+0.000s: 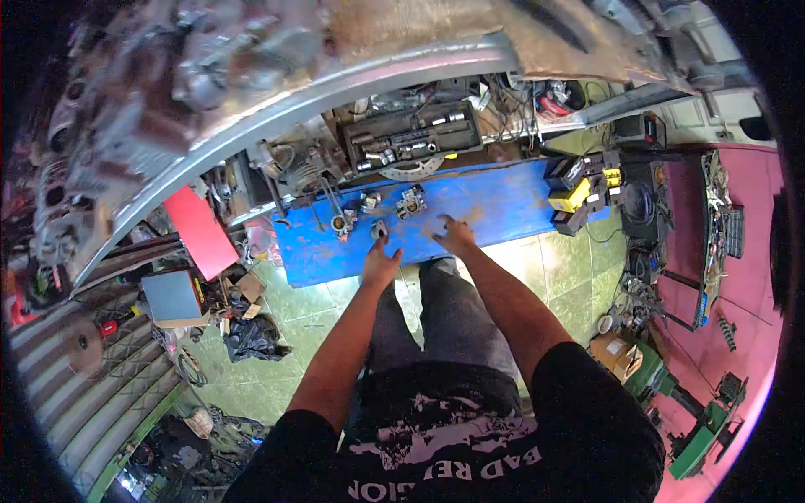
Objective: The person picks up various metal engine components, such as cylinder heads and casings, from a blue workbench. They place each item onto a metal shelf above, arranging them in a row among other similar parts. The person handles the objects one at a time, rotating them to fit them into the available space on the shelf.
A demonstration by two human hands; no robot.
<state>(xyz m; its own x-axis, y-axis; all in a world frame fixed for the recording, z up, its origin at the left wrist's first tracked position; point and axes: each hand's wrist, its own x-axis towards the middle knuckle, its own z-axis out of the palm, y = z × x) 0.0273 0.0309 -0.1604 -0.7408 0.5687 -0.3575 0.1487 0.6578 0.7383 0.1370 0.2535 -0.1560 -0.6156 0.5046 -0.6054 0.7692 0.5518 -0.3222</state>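
Hands (382, 265) over blue bench (507, 197), left near metal part (379, 227) (contact unclear).

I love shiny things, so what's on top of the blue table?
The blue table holds a small metal part near the left hand, other metal pieces, and black and yellow boxes toward its right end. The boxes cover the surface beneath them, so I can't see that.
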